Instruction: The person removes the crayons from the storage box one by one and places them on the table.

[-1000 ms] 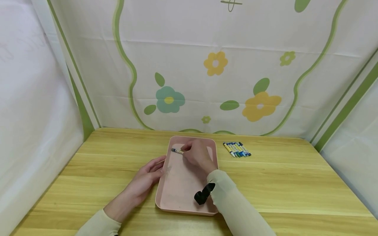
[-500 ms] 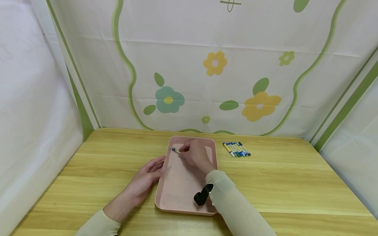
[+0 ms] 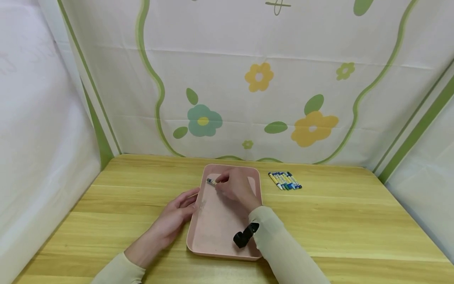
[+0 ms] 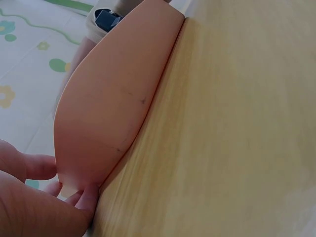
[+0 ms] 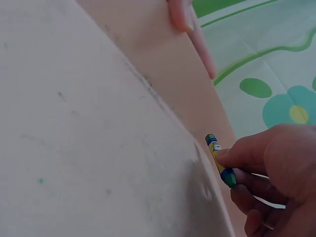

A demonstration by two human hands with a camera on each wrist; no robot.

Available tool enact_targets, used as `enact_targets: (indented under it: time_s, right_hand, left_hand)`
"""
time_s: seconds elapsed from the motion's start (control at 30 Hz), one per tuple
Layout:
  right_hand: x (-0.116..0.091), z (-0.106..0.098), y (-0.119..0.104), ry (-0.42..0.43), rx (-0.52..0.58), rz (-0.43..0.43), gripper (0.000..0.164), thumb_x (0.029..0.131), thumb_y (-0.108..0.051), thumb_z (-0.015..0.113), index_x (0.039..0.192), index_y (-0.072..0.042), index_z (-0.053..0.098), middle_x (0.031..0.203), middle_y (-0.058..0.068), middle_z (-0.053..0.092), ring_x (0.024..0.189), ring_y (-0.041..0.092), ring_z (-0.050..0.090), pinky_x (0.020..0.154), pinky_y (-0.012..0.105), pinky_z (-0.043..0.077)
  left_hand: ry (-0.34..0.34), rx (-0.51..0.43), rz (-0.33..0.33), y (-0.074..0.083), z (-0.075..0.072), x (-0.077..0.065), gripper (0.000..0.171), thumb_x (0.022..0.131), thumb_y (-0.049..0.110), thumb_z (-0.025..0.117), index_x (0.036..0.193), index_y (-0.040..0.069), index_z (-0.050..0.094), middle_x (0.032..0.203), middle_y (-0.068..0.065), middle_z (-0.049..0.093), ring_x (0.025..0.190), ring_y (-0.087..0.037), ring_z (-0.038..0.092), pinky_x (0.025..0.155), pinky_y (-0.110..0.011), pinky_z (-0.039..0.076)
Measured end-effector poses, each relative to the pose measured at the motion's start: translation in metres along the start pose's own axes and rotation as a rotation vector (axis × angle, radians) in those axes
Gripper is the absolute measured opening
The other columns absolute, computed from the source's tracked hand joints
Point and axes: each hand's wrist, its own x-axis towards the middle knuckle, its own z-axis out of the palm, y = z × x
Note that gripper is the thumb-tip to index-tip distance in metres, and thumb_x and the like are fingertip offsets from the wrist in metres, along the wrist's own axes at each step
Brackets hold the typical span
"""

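Observation:
My right hand (image 3: 235, 185) is inside the pink tray (image 3: 213, 228), near its far end. Between thumb and fingers it pinches a short green crayon (image 5: 220, 160) in a yellow and blue wrapper. In the head view only the left part of that crayon (image 3: 211, 182) shows beyond the fingers. At the tray's left side, my left hand (image 3: 175, 215) holds the wall. In the right wrist view its thumb (image 5: 180, 15) laps over the rim, with a finger along the outside. More of its fingers (image 4: 89, 200) press the outer wall in the left wrist view.
A row of several crayons (image 3: 285, 180) lies on the wooden table (image 3: 337, 221), right of the tray's far end. A black wrist mount (image 3: 244, 236) hangs from the right sleeve over the tray. A white flowered cloth (image 3: 227, 79) stands behind the table.
My right hand has shifted slightly left with the crayon, which is now slanted more and shows less beyond the fingers. The left hand and tray have stayed in place.

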Motion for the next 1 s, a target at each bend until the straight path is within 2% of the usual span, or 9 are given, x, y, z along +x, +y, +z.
enact_targets:
  time_s: [0.17, 0.3, 0.47, 0.83, 1.0]
  right_hand:
    - [-0.004, -0.005, 0.002, 0.003, 0.005, -0.013, 0.016, 0.091, -0.015, 0.078, 0.105, -0.02, 0.085, 0.108, -0.003, 0.08, 0.094, 0.015, 0.068, 0.078, 0.029, 0.058]
    - [-0.005, -0.008, 0.004, 0.033, -0.005, -0.009, 0.015, 0.094, -0.019, 0.078, 0.106, -0.025, 0.086, 0.113, -0.006, 0.081, 0.101, 0.013, 0.069, 0.082, 0.028, 0.058]
    - [-0.006, -0.01, 0.003, 0.054, 0.026, 0.008, 0.012, 0.095, -0.023, 0.08, 0.104, -0.027, 0.086, 0.109, -0.008, 0.082, 0.1, 0.011, 0.07, 0.079, 0.028, 0.057]
    - [-0.01, -0.015, 0.001, 0.126, -0.061, -0.012, 0.012, 0.092, -0.035, 0.082, 0.103, -0.039, 0.086, 0.101, -0.017, 0.081, 0.09, 0.005, 0.067, 0.076, 0.027, 0.055]
    - [-0.009, -0.015, 0.0, 0.178, -0.094, 0.003, 0.013, 0.091, -0.041, 0.081, 0.102, -0.047, 0.084, 0.1, -0.023, 0.08, 0.092, 0.003, 0.069, 0.079, 0.029, 0.056]
  left_hand:
    - [-0.012, -0.005, -0.005, -0.001, 0.001, 0.0, 0.059, 0.107, 0.007, 0.053, 0.164, 0.009, 0.037, 0.171, -0.02, 0.036, 0.158, -0.035, 0.037, 0.129, -0.052, 0.032]
    - [-0.001, 0.001, -0.01, -0.001, 0.001, 0.001, 0.059, 0.107, 0.007, 0.054, 0.164, 0.01, 0.038, 0.171, -0.018, 0.037, 0.157, -0.034, 0.038, 0.127, -0.047, 0.036]
    - [0.007, 0.005, -0.011, -0.001, 0.0, 0.001, 0.058, 0.108, 0.008, 0.054, 0.164, 0.01, 0.038, 0.171, -0.017, 0.038, 0.156, -0.033, 0.04, 0.125, -0.044, 0.039]
    - [0.018, 0.002, -0.014, 0.001, 0.001, -0.001, 0.058, 0.107, 0.007, 0.054, 0.163, 0.011, 0.04, 0.17, -0.017, 0.039, 0.156, -0.034, 0.04, 0.127, -0.048, 0.036]
    - [0.014, -0.007, -0.016, 0.001, 0.001, 0.0, 0.057, 0.107, 0.007, 0.055, 0.163, 0.011, 0.041, 0.17, -0.016, 0.04, 0.156, -0.032, 0.04, 0.128, -0.049, 0.034]
